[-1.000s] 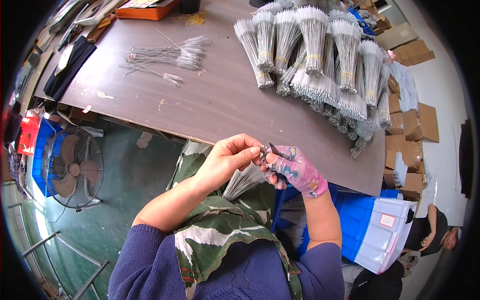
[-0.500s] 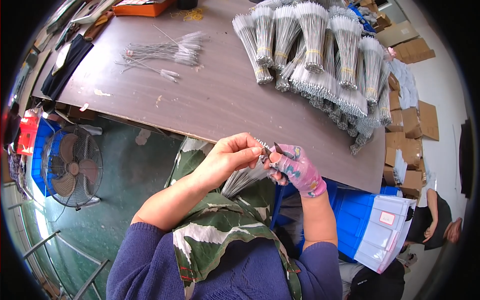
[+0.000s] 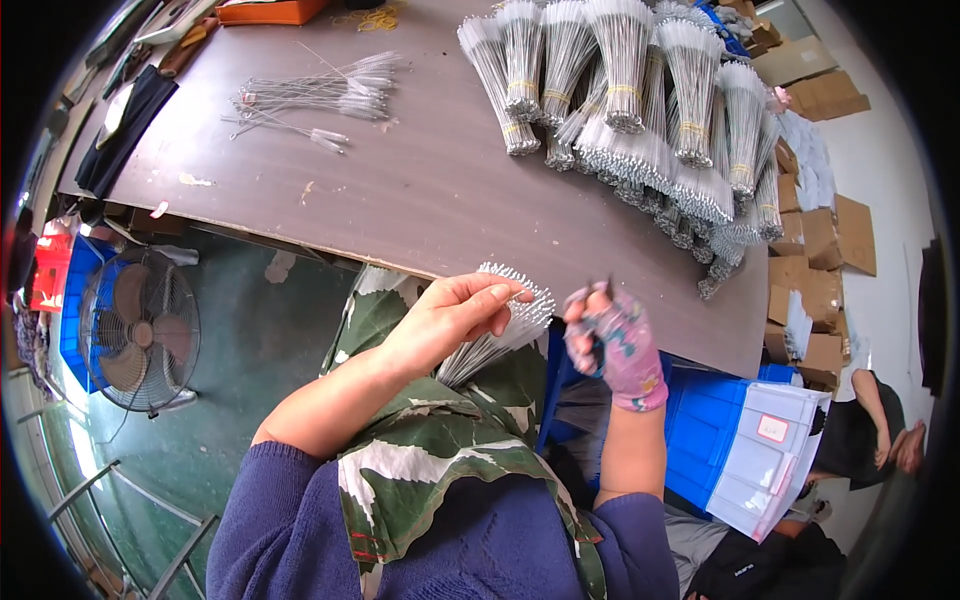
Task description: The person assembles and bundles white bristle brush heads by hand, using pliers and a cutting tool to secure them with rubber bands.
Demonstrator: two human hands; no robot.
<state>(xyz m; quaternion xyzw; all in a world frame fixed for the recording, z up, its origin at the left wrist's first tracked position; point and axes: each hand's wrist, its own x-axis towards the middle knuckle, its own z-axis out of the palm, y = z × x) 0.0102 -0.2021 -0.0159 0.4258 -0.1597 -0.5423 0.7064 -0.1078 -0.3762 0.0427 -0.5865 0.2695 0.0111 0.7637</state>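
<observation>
A bundle of thin wire brushes (image 3: 480, 352) leans across my lap at the table's front edge, looped metal ends up. My left hand (image 3: 455, 312), bare, lies over its upper left side, thumb and index finger pinched on one brush's wire end. To the right, apart from the bundle, my right hand (image 3: 618, 345) wears a pink patterned glove with bare fingertips. It is closed round small dark pliers (image 3: 611, 287), their tips pointing up; motion blurs them. A camouflage apron (image 3: 420, 465) covers my lap.
Many banded brush bundles (image 3: 625, 70) are piled at the table's far right. Loose brushes (image 3: 345, 92) lie far left on the table (image 3: 400, 190). A fan (image 3: 142, 333) stands at left, a blue bin (image 3: 705, 425) at right. Another person (image 3: 865, 430) is at the far right.
My right hand with the pliers has moved right, away from my left hand. The bundle's looped ends now show more fully. My left hand stays nearly in place.
</observation>
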